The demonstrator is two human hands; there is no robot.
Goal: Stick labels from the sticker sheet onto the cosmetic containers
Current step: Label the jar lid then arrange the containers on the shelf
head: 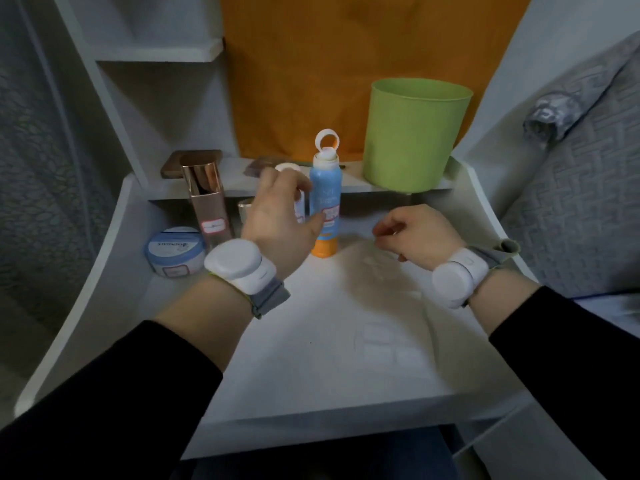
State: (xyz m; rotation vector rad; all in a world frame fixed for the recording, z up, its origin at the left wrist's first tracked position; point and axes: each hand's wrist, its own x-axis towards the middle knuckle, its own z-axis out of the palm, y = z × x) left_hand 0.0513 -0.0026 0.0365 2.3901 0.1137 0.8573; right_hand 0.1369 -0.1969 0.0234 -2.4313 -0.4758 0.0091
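left hand [277, 220]: fingers loose, thumb pressing label [330, 215] on spray bottle [325, 188], frame centre | right hand [417, 233]: fingers curled over sticker sheet [388, 337] (cannot tell if pinching)

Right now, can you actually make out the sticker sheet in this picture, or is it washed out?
Head view: the sticker sheet is barely there, pale outlines lost against the white table; dim light, dark corners; wide-angle bends straight edges; the left hand is motion-blurred; the blue spray bottle label shows, text unreadable.
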